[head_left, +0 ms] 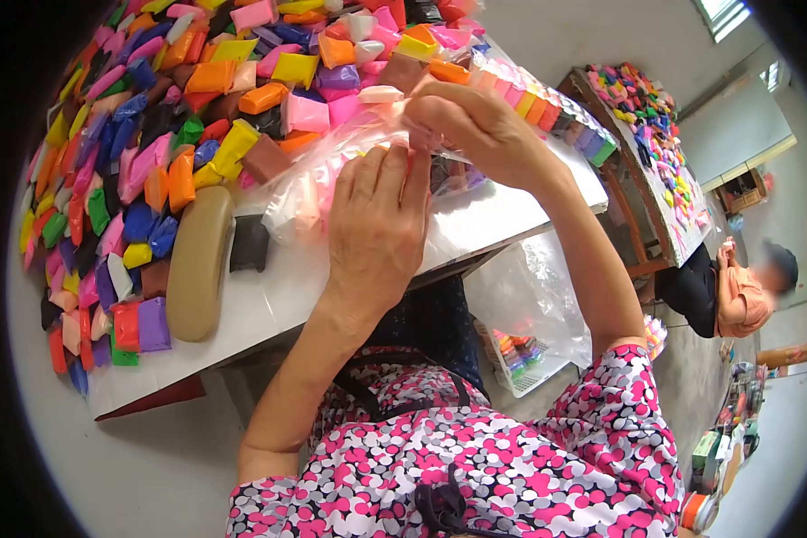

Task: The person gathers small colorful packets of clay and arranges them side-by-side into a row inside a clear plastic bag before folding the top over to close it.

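My left hand [378,211] lies over a clear plastic bag [309,184] at the table's front edge, its fingers pressed together on the plastic. Pale and pink packets show through the bag. Just to the right, my right hand [462,121] is closed at the bag's upper end; its fingertips are partly hidden, with a brownish packet beside them. A tan oblong case [201,264] and a black packet [249,243] lie left of the bag. Many coloured packets [233,148] are heaped behind it.
Rows of coloured packets [538,109] run along the right of the white table [273,296]. Below stands a white basket [522,363] with packets, beside hanging clear plastic [542,287]. Another person [742,291] sits at a second packet-covered table [659,179].
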`<state>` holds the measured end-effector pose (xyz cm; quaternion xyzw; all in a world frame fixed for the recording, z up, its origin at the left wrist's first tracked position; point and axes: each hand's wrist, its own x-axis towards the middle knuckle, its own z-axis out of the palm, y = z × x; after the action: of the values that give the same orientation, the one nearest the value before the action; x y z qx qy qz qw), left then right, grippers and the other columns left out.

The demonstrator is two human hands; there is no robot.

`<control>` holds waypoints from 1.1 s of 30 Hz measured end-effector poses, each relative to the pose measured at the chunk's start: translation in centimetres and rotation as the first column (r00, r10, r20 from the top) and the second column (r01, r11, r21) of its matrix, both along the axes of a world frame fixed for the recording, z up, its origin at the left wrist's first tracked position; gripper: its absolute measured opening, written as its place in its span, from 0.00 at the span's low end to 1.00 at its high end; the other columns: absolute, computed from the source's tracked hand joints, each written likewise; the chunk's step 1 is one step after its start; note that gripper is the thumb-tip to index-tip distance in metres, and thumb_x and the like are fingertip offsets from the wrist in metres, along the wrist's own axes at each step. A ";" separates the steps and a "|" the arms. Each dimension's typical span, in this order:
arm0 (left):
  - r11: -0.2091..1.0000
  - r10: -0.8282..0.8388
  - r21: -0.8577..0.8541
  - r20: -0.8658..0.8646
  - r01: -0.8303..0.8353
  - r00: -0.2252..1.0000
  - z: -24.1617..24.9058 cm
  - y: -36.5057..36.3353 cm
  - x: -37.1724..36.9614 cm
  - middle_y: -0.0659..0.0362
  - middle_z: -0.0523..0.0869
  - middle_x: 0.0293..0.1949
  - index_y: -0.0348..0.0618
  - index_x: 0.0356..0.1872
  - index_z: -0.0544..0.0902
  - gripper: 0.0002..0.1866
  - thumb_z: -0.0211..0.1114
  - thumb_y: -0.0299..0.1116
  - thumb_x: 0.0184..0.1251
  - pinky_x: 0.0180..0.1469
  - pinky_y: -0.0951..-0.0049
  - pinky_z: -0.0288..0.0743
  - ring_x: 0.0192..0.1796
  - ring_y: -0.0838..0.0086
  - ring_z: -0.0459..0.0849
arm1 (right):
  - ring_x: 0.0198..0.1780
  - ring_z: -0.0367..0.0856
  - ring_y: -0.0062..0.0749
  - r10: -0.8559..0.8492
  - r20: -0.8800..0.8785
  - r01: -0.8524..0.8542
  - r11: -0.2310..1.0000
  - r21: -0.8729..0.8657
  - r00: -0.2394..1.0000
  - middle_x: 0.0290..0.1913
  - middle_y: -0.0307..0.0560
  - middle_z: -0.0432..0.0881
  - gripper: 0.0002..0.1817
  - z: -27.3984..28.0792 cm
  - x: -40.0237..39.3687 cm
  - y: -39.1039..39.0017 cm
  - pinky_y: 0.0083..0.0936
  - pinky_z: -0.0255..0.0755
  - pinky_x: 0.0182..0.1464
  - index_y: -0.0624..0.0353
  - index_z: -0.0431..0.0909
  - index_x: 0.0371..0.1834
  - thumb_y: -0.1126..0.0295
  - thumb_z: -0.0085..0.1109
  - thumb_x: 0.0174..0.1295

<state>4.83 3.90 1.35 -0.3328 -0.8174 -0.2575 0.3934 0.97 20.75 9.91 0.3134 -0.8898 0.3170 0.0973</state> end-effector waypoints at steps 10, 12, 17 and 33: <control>0.998 0.029 -0.046 -0.024 -0.030 0.999 -0.4 0.2 -1.1 0.55 0.82 0.54 0.38 0.54 0.81 0.19 0.62 0.27 0.60 0.57 0.61 0.69 0.56 0.61 0.77 | 0.44 0.81 0.41 0.004 -0.561 0.222 0.916 0.334 0.828 0.41 0.44 0.79 0.13 -1.8 2.6 3.4 0.32 0.76 0.44 0.58 0.76 0.40 0.75 0.68 0.54; 1.000 -0.008 -0.024 -0.002 0.008 1.000 -0.3 0.0 -1.2 0.56 0.82 0.54 0.40 0.52 0.82 0.17 0.62 0.27 0.60 0.57 0.61 0.68 0.55 0.62 0.77 | 0.40 0.82 0.42 -0.059 -0.535 0.235 0.935 0.267 0.843 0.38 0.45 0.80 0.09 -1.6 2.8 3.4 0.33 0.76 0.41 0.59 0.75 0.39 0.75 0.65 0.57; 0.985 -0.150 -0.074 0.051 0.154 0.987 -0.1 -0.8 -0.3 0.57 0.82 0.57 0.43 0.53 0.82 0.19 0.64 0.27 0.59 0.59 0.61 0.67 0.56 0.61 0.77 | 0.29 0.82 0.46 -0.209 -0.396 0.280 0.951 0.130 0.894 0.27 0.47 0.82 0.04 1.9 3.8 3.3 0.38 0.74 0.35 0.58 0.73 0.37 0.71 0.56 0.65; 0.904 0.012 0.420 0.171 -0.084 0.985 1.3 -8.4 1.7 0.50 0.79 0.58 0.38 0.60 0.76 0.23 0.62 0.21 0.63 0.65 0.64 0.67 0.61 0.60 0.76 | 0.28 0.84 0.37 -0.312 -0.114 0.330 0.920 0.212 0.943 0.27 0.50 0.84 0.08 4.3 2.3 4.0 0.31 0.76 0.35 0.58 0.84 0.41 0.67 0.60 0.66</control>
<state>6.53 -4.48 2.62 -0.1964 -0.7791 -0.4463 0.3940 3.28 24.70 14.16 0.1846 -0.9551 0.1799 0.1460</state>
